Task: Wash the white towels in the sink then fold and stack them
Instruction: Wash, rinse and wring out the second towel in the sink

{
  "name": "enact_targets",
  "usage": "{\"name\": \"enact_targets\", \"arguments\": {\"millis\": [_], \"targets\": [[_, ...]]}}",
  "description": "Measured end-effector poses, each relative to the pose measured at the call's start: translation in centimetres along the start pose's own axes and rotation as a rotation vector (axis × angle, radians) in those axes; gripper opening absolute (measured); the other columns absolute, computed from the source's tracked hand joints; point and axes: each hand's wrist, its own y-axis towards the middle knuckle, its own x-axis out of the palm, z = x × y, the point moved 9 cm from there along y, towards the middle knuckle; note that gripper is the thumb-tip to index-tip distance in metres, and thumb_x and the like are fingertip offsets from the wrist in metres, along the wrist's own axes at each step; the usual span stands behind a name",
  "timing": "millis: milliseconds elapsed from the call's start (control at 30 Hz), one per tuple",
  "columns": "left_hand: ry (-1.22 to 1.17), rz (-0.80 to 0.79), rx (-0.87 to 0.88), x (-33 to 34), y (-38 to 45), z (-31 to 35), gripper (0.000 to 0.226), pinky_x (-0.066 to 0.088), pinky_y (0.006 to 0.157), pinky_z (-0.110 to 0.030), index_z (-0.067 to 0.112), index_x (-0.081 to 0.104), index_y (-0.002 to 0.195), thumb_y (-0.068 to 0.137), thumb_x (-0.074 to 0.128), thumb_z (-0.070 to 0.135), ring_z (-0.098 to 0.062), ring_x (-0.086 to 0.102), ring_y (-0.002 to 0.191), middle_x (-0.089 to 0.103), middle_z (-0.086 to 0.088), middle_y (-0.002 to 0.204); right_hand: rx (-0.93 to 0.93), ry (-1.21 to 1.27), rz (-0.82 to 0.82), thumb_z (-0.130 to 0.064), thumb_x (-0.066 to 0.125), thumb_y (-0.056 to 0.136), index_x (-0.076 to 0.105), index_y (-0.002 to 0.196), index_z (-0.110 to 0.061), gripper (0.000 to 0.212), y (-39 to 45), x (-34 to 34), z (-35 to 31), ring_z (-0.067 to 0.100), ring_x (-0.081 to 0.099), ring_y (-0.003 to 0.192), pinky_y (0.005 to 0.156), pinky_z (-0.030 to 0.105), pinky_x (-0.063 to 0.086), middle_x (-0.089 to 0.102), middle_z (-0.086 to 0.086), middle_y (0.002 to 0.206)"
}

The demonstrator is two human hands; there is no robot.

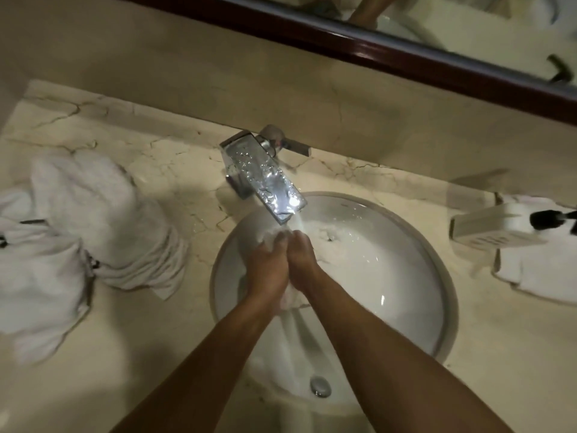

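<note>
From my head camera, looking down, I have both hands pressed side by side over the round white sink (pixel 431 276). My left hand (pixel 268 267) and my right hand (pixel 301 260) each have their fingers curled round a wet white towel (pixel 292 296), bunched up between my palms; its top pokes out just above my fingertips and its lower part trails down into the basin toward the drain plug (pixel 320 385). Water runs from the flat chrome tap (pixel 265 179) straight onto the towel, right at my fingertips.

On the marble worktop (pixel 140 354) to my left lies a heap of crumpled white towels (pixel 93 220), well apart from the sink, with some dark bits among them that I cannot make out. To my right, near the sink's edge, a white soap dish (pixel 487 226) stands on the worktop, and beside it rests a folded white cloth (pixel 537 273) with a dark object at its upper edge, too blurred to name. Along the top runs a mirror (pixel 452 29) in a dark wooden frame.
</note>
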Motion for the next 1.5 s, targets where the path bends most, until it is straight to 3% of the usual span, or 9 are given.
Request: {"name": "enact_targets", "arguments": {"millis": [133,400,767,1000,1100,1167,1300,1433,1500], "targets": [[-0.011,-0.203,-0.018,0.0,-0.3,0.3,0.041,0.055,0.089,-0.033,0.012,0.071,0.109,0.086,0.066,0.046,-0.019,0.069,0.092,0.073,-0.003,0.097,0.127,0.285,-0.028,-0.010,0.041,0.103,0.059,0.090,0.007,0.028,-0.2,-0.1,-0.3,0.032,0.061,0.083,0.070,0.035,0.047,0.060,0.022,0.082],[0.028,0.097,0.014,-4.4,2.2,2.7,0.029,0.048,0.062,-0.028,0.013,0.068,0.085,0.096,0.057,0.038,-0.018,0.066,0.069,0.071,-0.007,0.080,0.061,0.401,-0.209,-0.019,0.043,0.104,0.067,0.105,-0.007,0.026,-6.5,2.2,-1.7,0.002,0.068,0.062,0.055,0.014,0.049,0.071,-0.001,0.076],[-0.032,-0.214,0.173,-2.0,-2.8,4.8,0.018,0.053,0.081,-0.034,0.016,0.068,0.095,0.097,0.057,0.031,-0.021,0.070,0.086,0.074,-0.002,0.090,0.290,0.462,-0.093,-0.005,0.046,0.098,0.057,0.071,-0.006,0.029,0.3,-4.0,1.1,0.019,0.059,0.055,0.054,0.024,0.047,0.060,0.005,0.056],[-0.171,-0.345,-0.209,-3.4,-0.6,-4.5,0.023,0.039,0.063,-0.051,0.011,0.065,0.083,0.063,0.066,0.020,-0.040,0.052,0.076,0.056,-0.027,0.083,0.424,0.774,-0.374,-0.025,0.048,0.098,0.067,0.107,0.001,0.034,-3.8,-0.8,3.2,0.030,0.067,0.094,0.093,0.039,0.050,0.070,0.021,0.099],[-0.469,-0.275,-0.372,-2.7,0.4,-7.0,0.025,0.051,0.078,-0.048,0.010,0.064,0.102,0.083,0.065,0.026,-0.035,0.061,0.086,0.063,-0.018,0.094,0.556,0.684,-0.364,-0.039,0.046,0.102,0.066,0.112,0.004,0.048,-4.4,0.8,6.7,0.033,0.062,0.103,0.108,0.039,0.040,0.067,0.029,0.114],[-0.513,-0.242,-0.390,-1.9,0.9,-7.7,0.024,0.053,0.087,-0.044,0.010,0.061,0.113,0.095,0.057,0.025,-0.030,0.064,0.092,0.066,-0.013,0.102,0.555,0.608,-0.341,-0.030,0.048,0.101,0.066,0.099,0.003,0.037,-4.3,0.7,7.5,0.025,0.069,0.077,0.085,0.031,0.053,0.072,0.021,0.087],[-0.577,-0.504,-0.515,1.0,0.3,-6.8,0.027,0.045,0.065,-0.012,0.010,0.063,0.100,0.079,0.073,0.023,-0.006,0.058,0.076,0.067,-0.003,0.087,0.419,0.743,-0.398,-0.029,0.088,0.057,0.075,0.088,-0.003,0.043,-3.0,-0.5,5.1,0.017,0.056,0.073,0.071,0.021,0.039,0.065,0.009,0.077],[-0.562,-0.688,-0.494,2.5,0.5,-5.5,0.031,0.041,0.100,-0.012,0.026,0.064,0.116,0.086,0.067,0.031,0.005,0.060,0.099,0.068,0.007,0.100,0.345,0.905,-0.427,-0.030,0.054,0.089,0.074,0.095,0.003,0.039,-2.9,-1.8,2.8,0.025,0.071,0.085,0.082,0.030,0.058,0.072,0.019,0.094],[-0.433,-0.808,-0.432,3.5,-0.7,-5.1,0.019,0.052,0.065,-0.005,0.050,0.049,0.110,0.093,0.058,0.053,0.015,0.055,0.065,0.056,0.019,0.073,0.387,0.858,-0.438,-0.039,0.049,0.097,0.073,0.105,0.001,0.047,-3.6,-1.4,3.7,0.029,0.068,0.099,0.100,0.038,0.050,0.071,0.020,0.104]]}}
